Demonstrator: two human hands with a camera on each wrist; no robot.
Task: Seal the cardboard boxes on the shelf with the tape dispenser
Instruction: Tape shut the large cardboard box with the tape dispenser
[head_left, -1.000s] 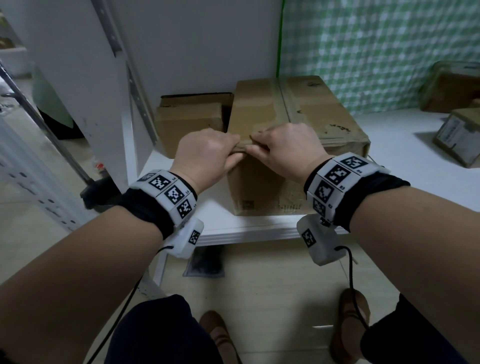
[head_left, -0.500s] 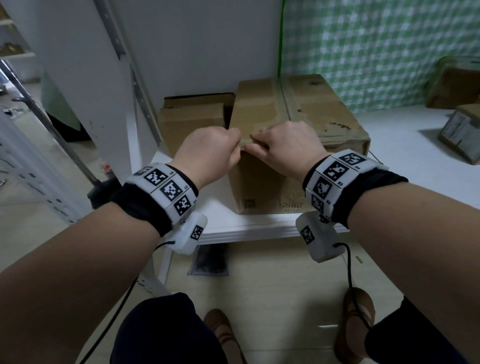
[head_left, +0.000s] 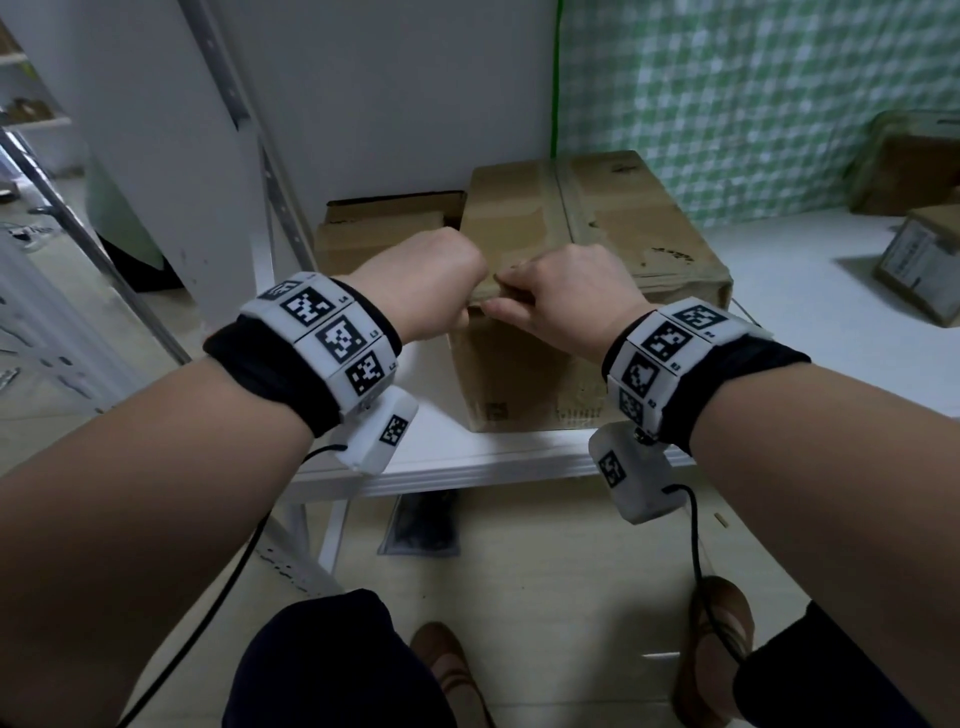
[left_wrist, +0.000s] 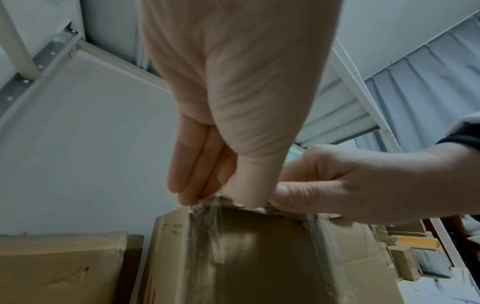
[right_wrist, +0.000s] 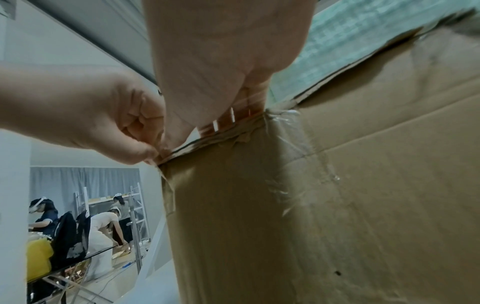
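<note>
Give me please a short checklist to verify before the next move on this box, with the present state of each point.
1. Left hand grips the tape end at the box's front top edge: ok, thumb and fingers pinch it.
2. Right hand holds the same edge: ok, its fingers lie on top and its thumb on the front face.
3. Large cardboard box stands on the shelf: ok.
4. Tape along the top seam lies flat: not ok, it is wrinkled and torn at the front edge.
5. Tape dispenser within reach: cannot tell, none is in view.
6. Smaller box at the left sealed: cannot tell.
</note>
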